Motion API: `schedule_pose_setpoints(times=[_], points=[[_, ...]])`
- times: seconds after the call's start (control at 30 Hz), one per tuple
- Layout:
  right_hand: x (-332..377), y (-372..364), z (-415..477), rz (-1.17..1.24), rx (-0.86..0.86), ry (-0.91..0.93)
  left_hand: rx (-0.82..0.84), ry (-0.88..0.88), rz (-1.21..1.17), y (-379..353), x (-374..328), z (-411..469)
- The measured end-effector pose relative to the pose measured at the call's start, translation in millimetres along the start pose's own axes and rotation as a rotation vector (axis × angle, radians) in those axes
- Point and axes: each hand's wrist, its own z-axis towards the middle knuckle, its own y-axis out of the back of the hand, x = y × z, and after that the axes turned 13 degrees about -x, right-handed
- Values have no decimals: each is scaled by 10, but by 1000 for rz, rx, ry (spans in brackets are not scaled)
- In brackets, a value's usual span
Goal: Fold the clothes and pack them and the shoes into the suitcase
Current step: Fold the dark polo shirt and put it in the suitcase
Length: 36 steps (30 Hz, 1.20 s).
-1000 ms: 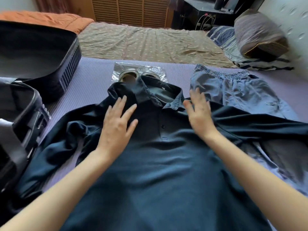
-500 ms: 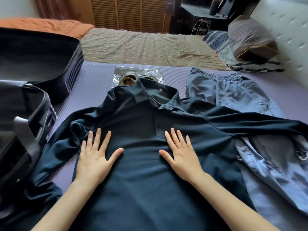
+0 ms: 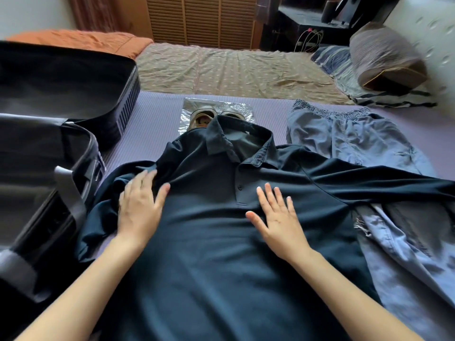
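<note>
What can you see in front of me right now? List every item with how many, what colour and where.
suitcase: 1, black, open, at the left
polo shirt: 1, dark navy, spread front up in the centre, one sleeve lying over the trousers
trousers: 1, light blue, at the right
shoes: 2, tan, behind the shirt collar, partly hidden by it
plastic bag: 1, clear, with the shoes; under or around them, cannot tell
mat: 1, purple, under the clothes
sheet: 1, beige, behind the mat
blanket: 1, orange, far left
pillow: 1, grey striped, far right
left hand: flat on the shirt's shoulder area
right hand: flat on the shirt's chest
</note>
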Motion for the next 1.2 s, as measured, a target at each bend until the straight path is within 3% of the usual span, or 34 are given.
schedule_pose_setpoints(times=[0.1,0.23,0.43,0.6,0.8,0.9,1.07,1.2], points=[[-48,17,111,-47,2,-44,-14,136,-131,-159,-45,463],[-20,-20,196,-102,37,-64,203,296,-282,-349,-7,938],[11,-105,204,-136,41,-70,360,231,-244,-506,60,1052],[28,-100,207,-146,36,-47,-102,240,-48,-400,237,1098],[151,-139,223,-117,35,-5,-146,219,115,-457,262,1153],[144,-158,229,-122,34,-8,-137,144,190,-526,190,1071],[91,-41,188,-73,-12,1,-72,-156,86,-476,-177,512],[-54,54,111,-109,8,-10,206,-263,68,-513,-281,-14]])
